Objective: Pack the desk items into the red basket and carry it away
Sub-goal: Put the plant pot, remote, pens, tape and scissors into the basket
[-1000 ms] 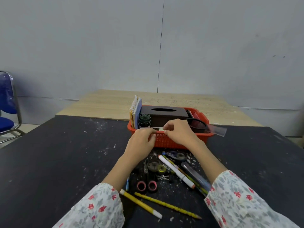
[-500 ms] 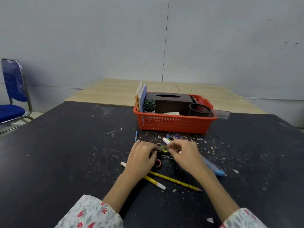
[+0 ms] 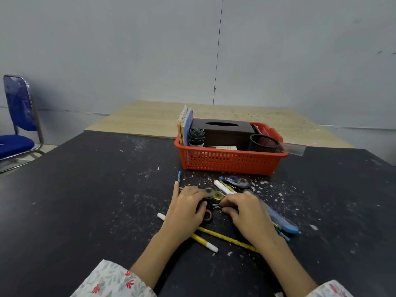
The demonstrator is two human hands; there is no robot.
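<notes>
Both hands, left hand (image 3: 184, 207) and right hand (image 3: 246, 211), rest curled over small clutter on the table (image 3: 85, 200). Whether either grip clamps anything, I cannot tell. The red basket (image 3: 230, 161) stands beyond.

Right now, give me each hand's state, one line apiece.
Left hand: fingers curled down over the small clutter on the table; grip cannot be told.
Right hand: fingertips pinched at the binder clips; a firm hold cannot be told.

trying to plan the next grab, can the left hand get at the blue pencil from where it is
Probably yes. The left hand lies on the table just short of the blue pencil, its forefinger pointing at the pencil's near end. Nothing lies between them, and the basket stands off to the right.
</notes>
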